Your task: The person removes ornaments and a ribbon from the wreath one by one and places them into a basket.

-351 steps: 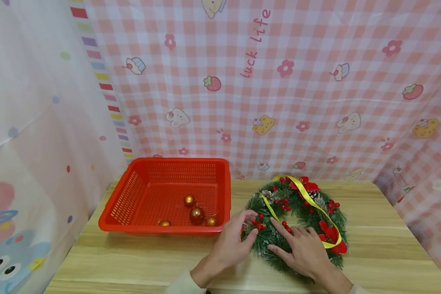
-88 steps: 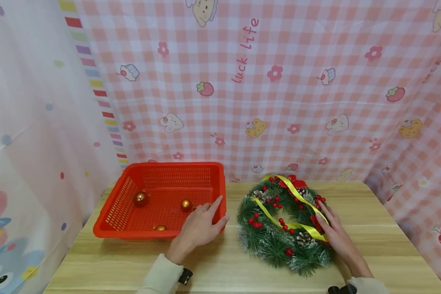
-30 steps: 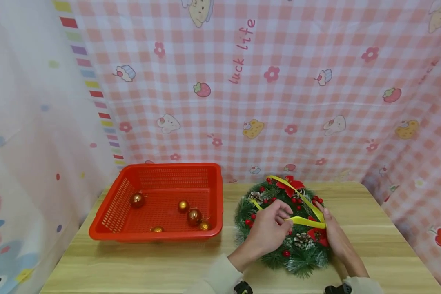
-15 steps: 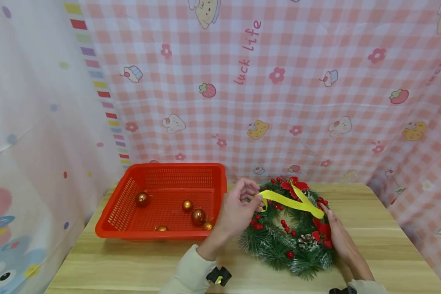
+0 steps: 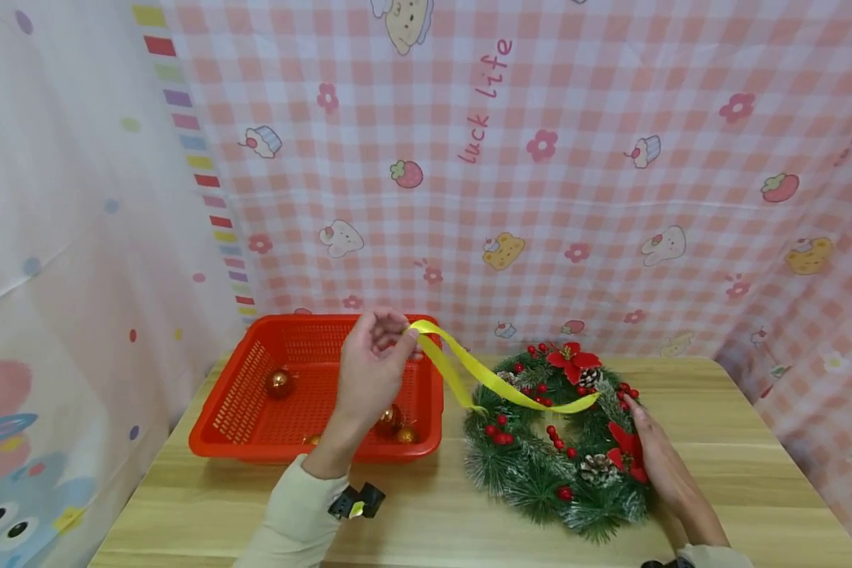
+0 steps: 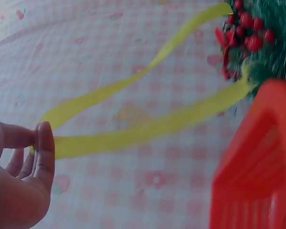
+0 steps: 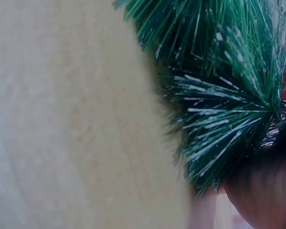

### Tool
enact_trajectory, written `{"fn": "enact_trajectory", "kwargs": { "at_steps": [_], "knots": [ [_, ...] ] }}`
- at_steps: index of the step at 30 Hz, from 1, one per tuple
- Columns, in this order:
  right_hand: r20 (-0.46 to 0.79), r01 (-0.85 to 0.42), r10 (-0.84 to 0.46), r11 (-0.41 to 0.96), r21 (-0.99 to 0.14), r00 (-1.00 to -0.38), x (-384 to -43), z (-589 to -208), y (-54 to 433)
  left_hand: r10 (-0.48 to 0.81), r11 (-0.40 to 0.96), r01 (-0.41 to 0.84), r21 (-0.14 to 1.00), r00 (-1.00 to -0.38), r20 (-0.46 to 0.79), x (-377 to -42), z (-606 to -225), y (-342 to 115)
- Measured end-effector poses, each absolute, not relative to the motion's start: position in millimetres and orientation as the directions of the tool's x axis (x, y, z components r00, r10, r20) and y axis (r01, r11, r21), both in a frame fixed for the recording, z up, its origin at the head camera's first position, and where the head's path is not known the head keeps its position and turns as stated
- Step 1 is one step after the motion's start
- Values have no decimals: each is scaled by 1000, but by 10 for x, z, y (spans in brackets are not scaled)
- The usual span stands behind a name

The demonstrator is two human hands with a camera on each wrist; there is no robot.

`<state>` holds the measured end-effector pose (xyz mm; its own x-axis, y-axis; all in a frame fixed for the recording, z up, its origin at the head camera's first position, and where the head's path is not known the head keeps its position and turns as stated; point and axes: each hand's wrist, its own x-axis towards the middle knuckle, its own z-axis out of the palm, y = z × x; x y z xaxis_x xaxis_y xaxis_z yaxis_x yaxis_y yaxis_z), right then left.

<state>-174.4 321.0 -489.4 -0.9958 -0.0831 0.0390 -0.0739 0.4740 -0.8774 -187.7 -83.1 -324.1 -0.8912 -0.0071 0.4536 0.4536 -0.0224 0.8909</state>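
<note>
My left hand (image 5: 372, 367) is raised over the right part of the red basket and pinches a yellow ribbon (image 5: 497, 384) between thumb and fingers. In the left wrist view the ribbon (image 6: 133, 135) runs in two strands from the fingertips to the wreath. The green wreath (image 5: 539, 491) lies on the table, dressed with red berries, red flowers (image 5: 626, 450) and pine cones (image 5: 599, 468). My right hand (image 5: 663, 459) rests along the wreath's right edge with fingers extended. In the right wrist view, frosted needles (image 7: 219, 114) cover part of that hand (image 7: 264, 193).
Left of the wreath stands the red plastic basket (image 5: 255, 451), with shiny gold-brown baubles inside, one (image 5: 279, 383) near its left wall. My left forearm partly covers others. A checked pink cloth (image 5: 539, 197) hangs behind the wooden table (image 5: 724, 442).
My left hand reached from the basket to the wreath, took the ribbon, and drew it leftward and up. My right hand stayed by the wreath. Since the oldest frame, a bauble has appeared at the basket's left.
</note>
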Motion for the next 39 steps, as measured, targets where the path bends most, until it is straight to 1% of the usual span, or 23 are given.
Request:
{"fn": "enact_trajectory", "kwargs": {
  "at_steps": [5,9,14,18,23,25,27,29,32,38,39],
  "knots": [
    [36,-71,-82,479,-875,-996,-1749,-4897,3223,-95,40,508,860,-855,510,-1899,-3105,-1104],
    [49,-84,-86,476,-875,-995,-1755,-4903,3227,-161,94,529,843,-828,537,-1930,-3008,-1331],
    [61,-96,-88,484,-870,-994,-1747,-4914,3234,-234,193,493,849,-817,527,-1962,-2952,-1624],
    [73,-107,-91,480,-870,-993,-1742,-4911,3233,-294,238,467,851,-801,522,-1972,-2969,-1856],
    [67,-100,-85,487,-868,-994,-1745,-4908,3221,-364,326,397,858,-785,501,-1972,-3021,-2172],
    [62,-96,-84,492,-865,-994,-1744,-4910,3219,-393,391,322,862,-788,473,-1954,-3049,-2300],
    [54,-88,-82,499,-862,-995,-1741,-4912,3221,-422,421,265,868,-789,446,-1943,-3077,-2421],
    [49,-83,-82,504,-860,-995,-1736,-4911,3227,-451,432,214,876,-790,415,-1931,-3105,-2525],
    [51,-84,-79,508,-857,-996,-1734,-4907,3238,-476,416,173,893,-795,376,-1915,-3144,-2648],
    [44,-79,-80,514,-854,-996,-1723,-4906,3235,-542,434,146,889,-746,387,-1879,-3176,-2850],
    [40,-74,-77,514,-854,-996,-1718,-4907,3238,-545,435,138,890,-747,382,-1876,-3178,-2875]
  ]
}}
